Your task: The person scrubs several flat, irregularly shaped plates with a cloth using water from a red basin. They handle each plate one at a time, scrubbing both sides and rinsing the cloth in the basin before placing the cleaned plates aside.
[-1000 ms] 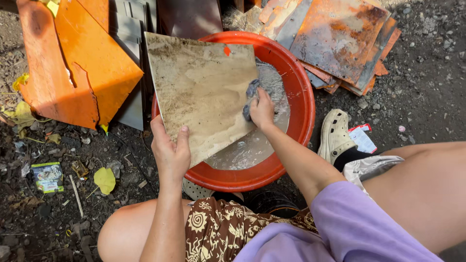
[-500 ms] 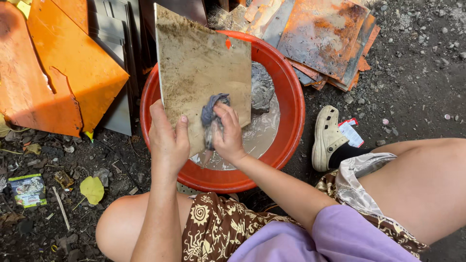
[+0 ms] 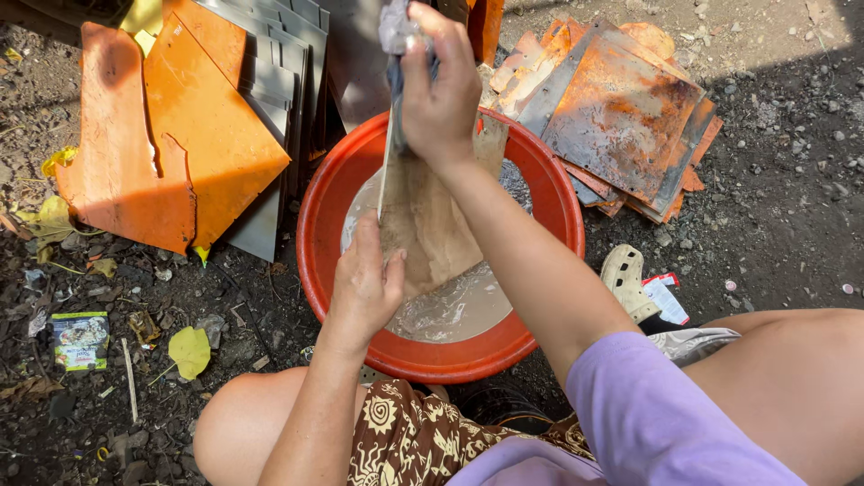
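Muddy tile, one flat brownish plate, stands tilted on its lower edge inside one round orange basin that holds grey, cloudy water and sits on the dirt ground. One left hand grips the tile at its lower left edge; the fingers are curled close over the face and the thumb presses on the front. One right hand is at the upper end of the tile, and its fingers are closed tightly around one grey wet cloth, which it presses against the top edge. To the left of the basin lie two large bright orange sheets, one partly over the other, and beside them a row of grey sheets leans together; I cannot count these exactly. To the right is one pile of rusty orange sheets, several pieces overlapping. One pale clog shoe is near the basin on the right. One small printed packet and one yellow leaf lie on the ground at the left.
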`<move>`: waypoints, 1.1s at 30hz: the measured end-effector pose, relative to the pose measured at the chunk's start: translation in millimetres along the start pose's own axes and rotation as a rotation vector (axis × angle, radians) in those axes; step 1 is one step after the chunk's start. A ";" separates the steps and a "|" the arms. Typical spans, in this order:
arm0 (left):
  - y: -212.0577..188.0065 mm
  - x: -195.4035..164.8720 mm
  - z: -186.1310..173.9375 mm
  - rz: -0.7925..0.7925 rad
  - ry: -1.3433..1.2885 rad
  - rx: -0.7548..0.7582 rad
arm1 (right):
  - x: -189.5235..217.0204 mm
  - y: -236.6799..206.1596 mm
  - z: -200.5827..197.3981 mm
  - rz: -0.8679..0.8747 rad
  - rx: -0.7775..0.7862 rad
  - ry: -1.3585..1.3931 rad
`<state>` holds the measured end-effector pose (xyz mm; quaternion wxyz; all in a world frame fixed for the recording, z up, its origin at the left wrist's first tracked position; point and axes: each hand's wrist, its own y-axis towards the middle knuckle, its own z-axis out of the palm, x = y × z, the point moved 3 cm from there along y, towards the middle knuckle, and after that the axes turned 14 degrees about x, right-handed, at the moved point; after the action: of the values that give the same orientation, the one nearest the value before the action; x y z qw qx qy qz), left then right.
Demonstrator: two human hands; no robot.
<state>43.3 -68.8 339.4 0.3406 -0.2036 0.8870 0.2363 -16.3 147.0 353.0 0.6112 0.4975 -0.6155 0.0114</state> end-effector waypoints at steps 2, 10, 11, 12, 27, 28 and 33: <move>-2.3 1.3 2.2 -0.035 -0.065 0.037 | -33.4 8.3 -6.4 0.023 -0.061 -0.070; -1.0 11.7 0.6 -0.145 -0.163 0.032 | -127.4 -54.7 -36.5 0.347 -0.097 -0.348; 0.2 9.1 -0.5 -0.071 -0.166 0.004 | -127.4 -59.1 -41.6 0.347 -0.091 -0.343; 1.2 8.5 -0.4 -0.084 -0.170 0.012 | -126.5 -61.2 -46.8 0.351 -0.088 -0.341; 39.0 -8.0 -18.8 -0.116 0.125 0.159 | 76.5 26.1 -95.5 -0.441 0.852 -0.637; 39.5 -10.4 -20.4 -0.116 0.161 0.147 | 78.4 23.6 -92.4 -0.476 0.859 -0.801; 30.4 -5.2 -24.9 -0.102 0.316 -0.026 | 57.8 23.0 -82.5 -0.475 0.812 -0.908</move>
<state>18.3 -57.3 367.9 0.2056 -0.2875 0.9149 0.1951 44.3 175.3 431.7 0.0400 0.7665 -0.6326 -0.1038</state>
